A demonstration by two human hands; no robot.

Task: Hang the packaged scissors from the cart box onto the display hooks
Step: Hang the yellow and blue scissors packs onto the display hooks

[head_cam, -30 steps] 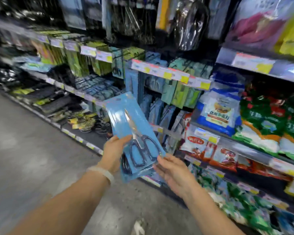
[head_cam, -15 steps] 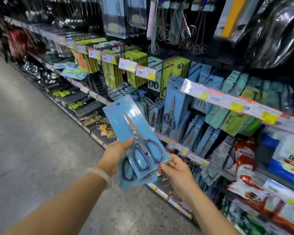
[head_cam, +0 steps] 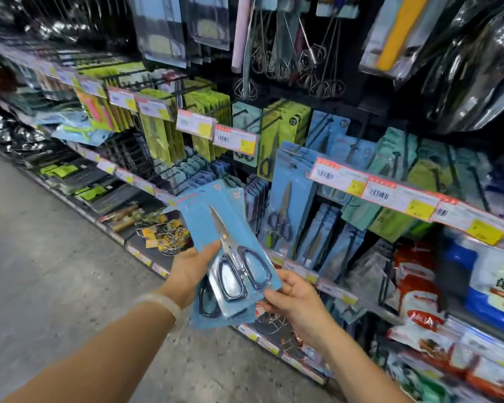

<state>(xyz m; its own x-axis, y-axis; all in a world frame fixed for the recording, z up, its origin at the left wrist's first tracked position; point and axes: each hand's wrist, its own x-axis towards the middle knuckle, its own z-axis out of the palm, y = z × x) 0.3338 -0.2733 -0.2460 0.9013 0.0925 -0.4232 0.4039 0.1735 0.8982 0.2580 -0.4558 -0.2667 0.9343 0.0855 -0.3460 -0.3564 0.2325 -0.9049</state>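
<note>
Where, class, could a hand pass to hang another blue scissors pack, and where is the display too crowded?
Bare room: the gap right of the hanging blue scissors pack, under the price-tag rail. Crowded: the green packs and whisks above. Both the left hand and right hand hold the blue packs.

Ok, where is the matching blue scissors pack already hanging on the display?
In the head view it hangs right of centre: the blue carded scissors pack on the display, just right of the blue packs in both hands, under the red-edged price tags.
</note>
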